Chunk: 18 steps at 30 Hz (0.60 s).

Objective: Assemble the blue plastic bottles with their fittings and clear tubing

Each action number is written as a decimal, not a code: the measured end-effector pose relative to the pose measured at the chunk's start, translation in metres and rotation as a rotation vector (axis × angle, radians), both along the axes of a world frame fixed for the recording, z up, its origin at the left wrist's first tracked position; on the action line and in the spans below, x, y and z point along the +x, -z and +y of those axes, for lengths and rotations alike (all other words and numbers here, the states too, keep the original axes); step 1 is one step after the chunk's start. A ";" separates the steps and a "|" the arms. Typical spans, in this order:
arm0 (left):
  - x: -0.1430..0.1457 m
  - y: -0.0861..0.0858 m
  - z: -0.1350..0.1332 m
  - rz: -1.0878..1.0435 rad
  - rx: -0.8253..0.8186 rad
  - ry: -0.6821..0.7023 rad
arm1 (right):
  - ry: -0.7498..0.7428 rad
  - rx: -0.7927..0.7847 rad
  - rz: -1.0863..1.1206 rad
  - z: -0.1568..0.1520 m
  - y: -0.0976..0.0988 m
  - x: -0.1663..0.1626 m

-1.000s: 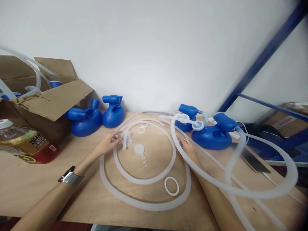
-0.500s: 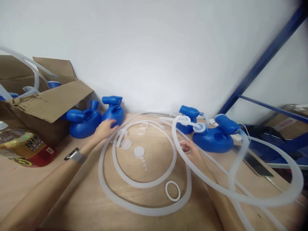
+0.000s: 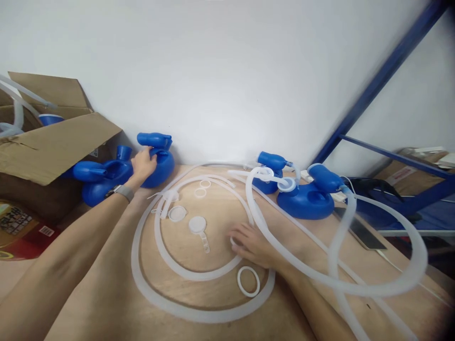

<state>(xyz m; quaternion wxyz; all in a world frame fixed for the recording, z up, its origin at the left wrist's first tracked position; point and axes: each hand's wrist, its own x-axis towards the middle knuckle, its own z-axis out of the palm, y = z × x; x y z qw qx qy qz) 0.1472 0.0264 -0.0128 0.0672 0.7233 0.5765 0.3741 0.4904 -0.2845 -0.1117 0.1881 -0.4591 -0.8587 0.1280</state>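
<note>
My left hand [image 3: 142, 163] reaches far left and closes over the handle of a blue plastic vessel [image 3: 159, 163] standing by the wall; a second blue vessel [image 3: 101, 177] lies just left of it. My right hand [image 3: 250, 241] rests on the wooden table [image 3: 106, 308], fingers curled on the coiled translucent tube [image 3: 199, 277], with a small white ring under the fingertips. A loose white ring [image 3: 249, 281] lies just in front of that hand. White caps [image 3: 197, 225] and small rings [image 3: 200, 192] sit inside the coil.
An open cardboard box [image 3: 53, 142] with tubing stands at the far left, a bottle [image 3: 17, 225] below it. Two more blue vessels [image 3: 305, 196] with hoses attached stand at the back right. A large hose loop [image 3: 391, 279] and blue shelf frame [image 3: 373, 90] are to the right.
My left hand left the white fittings and moved back left onto the blue vessel. My right hand slid toward me from the hose by the right vessels down to the inner tube coil.
</note>
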 end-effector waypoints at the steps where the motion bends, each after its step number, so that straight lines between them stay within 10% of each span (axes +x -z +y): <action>1: 0.000 -0.009 -0.004 0.008 0.022 0.004 | 0.001 0.039 -0.025 0.002 0.003 -0.002; 9: 0.020 -0.085 -0.095 0.120 0.233 0.191 | 0.118 0.203 -0.008 0.007 0.017 -0.004; 18: -0.024 -0.022 -0.159 0.222 -0.074 0.846 | 0.487 0.142 0.742 0.023 0.033 0.016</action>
